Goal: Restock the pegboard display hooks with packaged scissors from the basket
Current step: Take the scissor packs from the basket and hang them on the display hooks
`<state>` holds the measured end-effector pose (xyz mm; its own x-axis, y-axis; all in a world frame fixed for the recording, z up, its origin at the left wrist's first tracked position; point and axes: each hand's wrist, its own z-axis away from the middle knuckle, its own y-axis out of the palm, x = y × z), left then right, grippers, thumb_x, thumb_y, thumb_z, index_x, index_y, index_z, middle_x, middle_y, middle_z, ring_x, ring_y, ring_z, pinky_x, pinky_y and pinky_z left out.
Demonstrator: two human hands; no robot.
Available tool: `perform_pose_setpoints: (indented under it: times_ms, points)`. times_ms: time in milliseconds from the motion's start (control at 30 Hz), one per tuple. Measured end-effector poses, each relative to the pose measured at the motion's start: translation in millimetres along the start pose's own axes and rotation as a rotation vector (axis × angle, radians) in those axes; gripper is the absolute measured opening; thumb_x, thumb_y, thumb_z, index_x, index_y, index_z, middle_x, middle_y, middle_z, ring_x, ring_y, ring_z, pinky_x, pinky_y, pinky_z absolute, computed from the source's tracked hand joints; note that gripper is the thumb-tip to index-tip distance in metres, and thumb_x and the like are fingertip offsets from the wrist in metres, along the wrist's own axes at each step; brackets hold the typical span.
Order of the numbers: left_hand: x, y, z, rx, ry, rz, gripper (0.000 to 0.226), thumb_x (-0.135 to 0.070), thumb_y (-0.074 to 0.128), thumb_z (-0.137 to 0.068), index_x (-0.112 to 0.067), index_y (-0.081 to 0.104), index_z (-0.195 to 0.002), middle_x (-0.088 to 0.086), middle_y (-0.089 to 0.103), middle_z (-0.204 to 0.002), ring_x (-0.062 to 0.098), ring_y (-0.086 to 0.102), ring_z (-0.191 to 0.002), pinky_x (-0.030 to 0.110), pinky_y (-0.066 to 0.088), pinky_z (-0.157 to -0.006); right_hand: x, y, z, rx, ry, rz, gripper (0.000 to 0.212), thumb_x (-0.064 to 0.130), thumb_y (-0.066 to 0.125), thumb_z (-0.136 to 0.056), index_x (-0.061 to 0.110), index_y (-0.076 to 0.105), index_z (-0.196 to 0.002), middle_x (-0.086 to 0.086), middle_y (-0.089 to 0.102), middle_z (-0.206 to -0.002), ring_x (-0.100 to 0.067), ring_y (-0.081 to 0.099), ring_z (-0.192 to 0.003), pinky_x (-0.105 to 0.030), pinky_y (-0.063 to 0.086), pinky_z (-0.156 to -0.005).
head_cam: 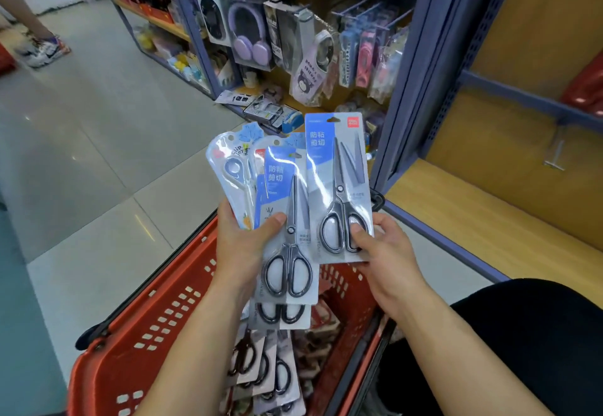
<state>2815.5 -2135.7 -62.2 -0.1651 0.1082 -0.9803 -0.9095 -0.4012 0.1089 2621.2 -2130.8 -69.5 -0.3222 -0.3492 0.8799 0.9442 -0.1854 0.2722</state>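
The left hand (243, 252) grips a bunch of scissors packs (288, 220), spread out like a fan. Its thumb lies across the front pack and its fingers are curled behind the bunch. The front pack has a blue card and scissors with black and grey handles. At the left side of the bunch there is a small pack with light blue scissors (233, 171). The right hand (390, 255) holds one scissors pack (337, 171) by its bottom end. Its thumb presses on the front, over the handles, and its fingers are behind the card. This pack stands up straight, just beside the bunch and a bit higher. Both hands are above the red basket (146, 327), near its far end. More scissors packs (261, 370) lie in a pile inside the basket, along the middle and toward its near end. To the right is a wooden shelf (489, 220) with a blue frame. A bare metal hook (555, 151) sticks out from its back wall, well apart from the hands. Behind the packs, other goods hang on a display, and purple headphones (248, 37) are among them. Far off at the top left, a shoe (44, 52) of another person is on the pale floor (98, 154).
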Motion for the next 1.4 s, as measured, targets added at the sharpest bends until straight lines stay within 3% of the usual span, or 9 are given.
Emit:
perform_pose_setpoints:
  times_ms: [100, 200, 333, 467, 533, 767, 967, 1200, 1400]
  points:
    - [-19, 29, 1, 0.07, 0.04, 0.02, 0.051, 0.003, 0.08, -0.082, -0.018, 0.053, -0.119, 0.005, 0.078, -0.104, 0.026, 0.077, -0.092, 0.037, 0.064, -0.076, 36, -21, 2, -0.028, -0.099, -0.012, 0.012, 0.006, 0.063, -0.1, 0.011, 0.058, -0.11, -0.012, 0.076, -0.101, -0.026, 0.074, -0.084, -0.037, 0.057, -0.067]
    - [-42, 70, 1, 0.169, 0.095, 0.024, 0.053, 0.003, 0.081, -0.082, -0.018, 0.052, -0.121, 0.005, 0.077, -0.106, 0.027, 0.076, -0.097, 0.037, 0.063, -0.078, 77, -49, 10, -0.071, -0.21, -0.025, 0.01, 0.007, 0.062, -0.1, 0.014, 0.057, -0.106, -0.001, 0.076, -0.088, -0.016, 0.072, -0.074, -0.033, 0.056, -0.062]
    - [-67, 138, 11, 0.316, 0.189, 0.031, 0.063, 0.007, 0.08, -0.081, -0.012, 0.05, -0.133, 0.01, 0.073, -0.121, 0.027, 0.073, -0.108, 0.042, 0.061, -0.089, 125, -101, 32, -0.185, -0.346, -0.042, 0.008, 0.01, 0.061, -0.1, 0.013, 0.058, -0.107, 0.002, 0.073, -0.08, -0.013, 0.07, -0.07, -0.038, 0.059, -0.069]
    - [-83, 211, 42, 0.441, 0.214, 0.06, 0.058, 0.004, 0.081, -0.081, -0.028, 0.053, -0.12, 0.002, 0.072, -0.119, 0.014, 0.074, -0.102, 0.027, 0.06, -0.079, 153, -167, 65, -0.32, -0.412, -0.072, 0.008, 0.011, 0.06, -0.102, 0.013, 0.06, -0.109, -0.003, 0.074, -0.089, -0.017, 0.071, -0.077, -0.041, 0.059, -0.073]
    - [-84, 245, 63, 0.501, 0.217, 0.048, 0.061, 0.001, 0.083, -0.08, -0.026, 0.052, -0.125, 0.001, 0.071, -0.12, 0.014, 0.073, -0.103, 0.031, 0.061, -0.083, 157, -201, 82, -0.397, -0.423, -0.098, 0.01, 0.009, 0.058, -0.102, 0.013, 0.061, -0.111, -0.006, 0.075, -0.096, -0.018, 0.071, -0.079, -0.042, 0.058, -0.074]
    - [-46, 344, 139, 0.715, 0.191, -0.058, 0.064, -0.002, 0.089, -0.074, -0.032, 0.053, -0.119, 0.004, 0.072, -0.12, 0.021, 0.073, -0.107, 0.05, 0.059, -0.095, 111, -312, 130, -0.627, -0.447, -0.189, 0.014, 0.008, 0.059, -0.101, 0.017, 0.065, -0.11, -0.001, 0.077, -0.093, -0.014, 0.073, -0.078, -0.035, 0.053, -0.069]
    - [18, 383, 201, 0.898, 0.109, -0.217, 0.064, -0.005, 0.088, -0.076, -0.034, 0.051, -0.119, -0.004, 0.071, -0.114, 0.003, 0.072, -0.092, 0.019, 0.057, -0.073, 39, -401, 147, -0.837, -0.367, -0.313, 0.015, 0.004, 0.058, -0.1, 0.018, 0.065, -0.102, -0.002, 0.073, -0.094, -0.012, 0.069, -0.078, -0.035, 0.051, -0.073]
    - [69, 416, 238, 1.123, 0.048, -0.4, 0.07, -0.005, 0.087, -0.077, -0.038, 0.051, -0.126, -0.013, 0.074, -0.111, 0.006, 0.072, -0.1, 0.027, 0.057, -0.083, -18, -499, 146, -1.071, -0.203, -0.462, 0.015, 0.01, 0.059, -0.102, 0.021, 0.067, -0.107, -0.003, 0.069, -0.101, -0.019, 0.063, -0.089, -0.032, 0.05, -0.074]
    - [106, 460, 259, 1.238, 0.041, -0.526, 0.075, -0.008, 0.088, -0.076, -0.036, 0.048, -0.133, -0.011, 0.072, -0.116, 0.007, 0.071, -0.103, 0.031, 0.058, -0.088, -26, -569, 131, -1.082, -0.106, -0.456, 0.015, 0.011, 0.058, -0.102, 0.022, 0.067, -0.109, -0.002, 0.07, -0.095, -0.019, 0.064, -0.083, -0.034, 0.049, -0.077]
